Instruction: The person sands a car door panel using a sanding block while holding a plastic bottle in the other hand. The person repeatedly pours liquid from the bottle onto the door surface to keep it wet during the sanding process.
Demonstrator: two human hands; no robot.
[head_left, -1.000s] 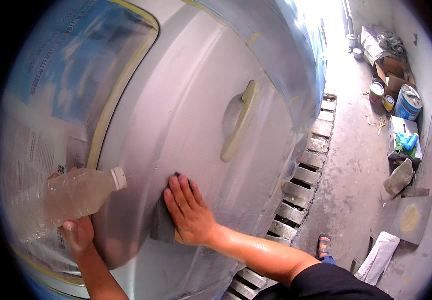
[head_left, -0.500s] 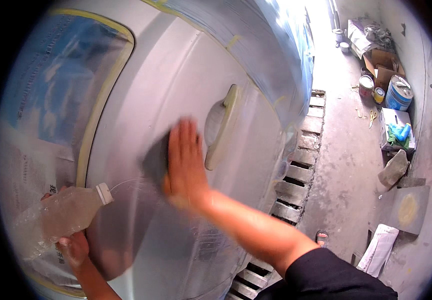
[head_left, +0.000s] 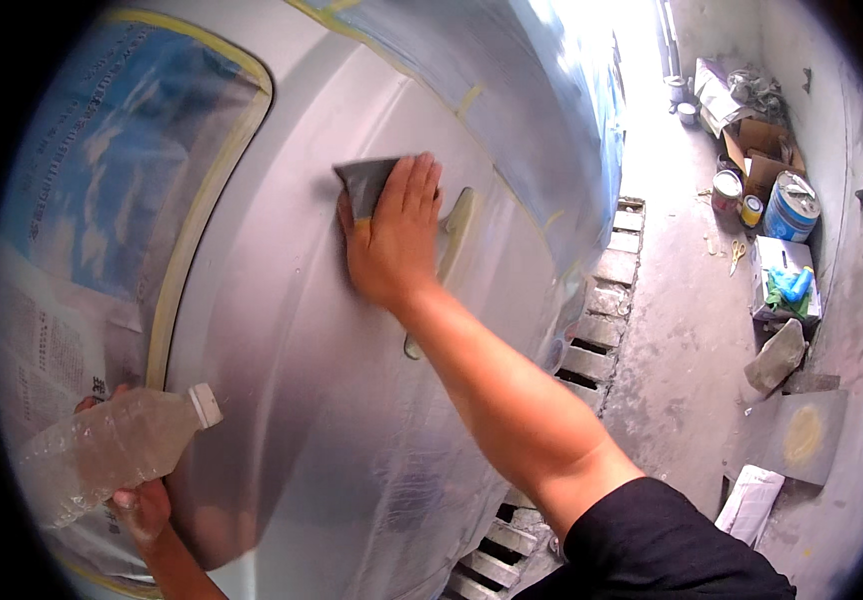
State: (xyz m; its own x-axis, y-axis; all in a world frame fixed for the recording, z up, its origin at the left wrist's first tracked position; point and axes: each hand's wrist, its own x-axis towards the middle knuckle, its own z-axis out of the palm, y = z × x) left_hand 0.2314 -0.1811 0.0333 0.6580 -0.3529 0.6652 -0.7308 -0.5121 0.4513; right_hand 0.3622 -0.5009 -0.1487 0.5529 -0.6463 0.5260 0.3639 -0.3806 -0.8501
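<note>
My right hand (head_left: 395,228) presses a dark grey sheet (head_left: 363,178), perhaps sandpaper, flat on the silver vehicle panel (head_left: 262,250), just above and left of the door handle (head_left: 460,225), which looks coated pale yellow and is partly behind my forearm. At the lower left, my left hand (head_left: 142,508) grips a clear plastic bottle (head_left: 112,446), held sideways with its white cap toward the panel and pale liquid inside. Behind it, a window (head_left: 127,190) is masked with printed paper and yellow tape.
Blue-tinted plastic sheeting (head_left: 542,130) covers the vehicle further along. A slotted drain (head_left: 608,300) runs through the concrete floor (head_left: 667,390). Along the right wall stand cans (head_left: 726,191), a drum (head_left: 790,214), cardboard boxes (head_left: 765,152), scissors (head_left: 737,256) and flat boards (head_left: 792,437).
My right hand has slid upward on the panel with the grey sheet, beside the handle. The bottle sits lower in view; the thin stream from its cap half a second ago is not visible now.
</note>
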